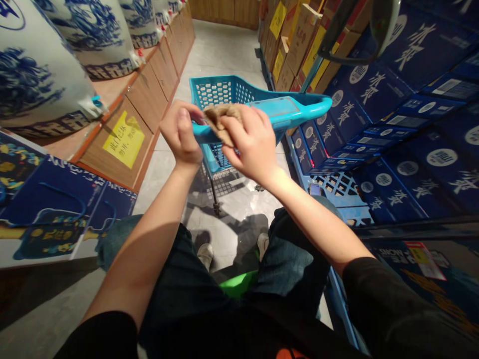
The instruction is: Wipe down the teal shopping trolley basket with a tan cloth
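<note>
I pinch a brown cloth between my left hand and right hand, both closed on it, just above the blue cart handle.

A single view is given, taken from a camera worn on the head and aimed forward and steeply down. The blue shopping cart is seen close ahead, near the middle of the frame. Below the cart the lap and shoes are caught, so the camera is set directly above them. To the left of the cart porcelain jars are framed, to its right stacked blue cartons.
</note>
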`<state>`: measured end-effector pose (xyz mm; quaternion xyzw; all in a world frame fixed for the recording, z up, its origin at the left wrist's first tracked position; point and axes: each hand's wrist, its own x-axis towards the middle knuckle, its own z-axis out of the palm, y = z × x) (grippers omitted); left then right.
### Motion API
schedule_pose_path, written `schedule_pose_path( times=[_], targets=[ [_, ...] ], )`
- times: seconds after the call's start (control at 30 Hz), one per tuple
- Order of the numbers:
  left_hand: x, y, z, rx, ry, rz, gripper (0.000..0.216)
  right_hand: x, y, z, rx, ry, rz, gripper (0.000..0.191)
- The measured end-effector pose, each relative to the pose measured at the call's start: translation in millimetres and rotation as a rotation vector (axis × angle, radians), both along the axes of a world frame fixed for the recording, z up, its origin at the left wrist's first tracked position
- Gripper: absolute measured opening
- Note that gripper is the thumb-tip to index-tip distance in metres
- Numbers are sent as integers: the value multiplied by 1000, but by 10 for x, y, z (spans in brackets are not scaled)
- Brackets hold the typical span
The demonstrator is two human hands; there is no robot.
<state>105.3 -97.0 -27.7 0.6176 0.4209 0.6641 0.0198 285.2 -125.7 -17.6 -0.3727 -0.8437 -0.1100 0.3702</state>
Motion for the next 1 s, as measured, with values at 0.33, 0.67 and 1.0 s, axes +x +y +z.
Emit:
schedule_pose_path(
  times=[0.33, 0.67, 1.0],
  targets=[
    [13, 59, -130, -27, -75, -100, 76, -159, 137, 95, 19, 71, -62, 44],
    [-57, -35, -124, -206, 170, -84, 55, -95, 137, 171, 38, 21, -44, 42],
    [41, 20, -72, 123, -124, -244, 55, -221, -50, 145, 5, -113, -125, 47]
  ],
)
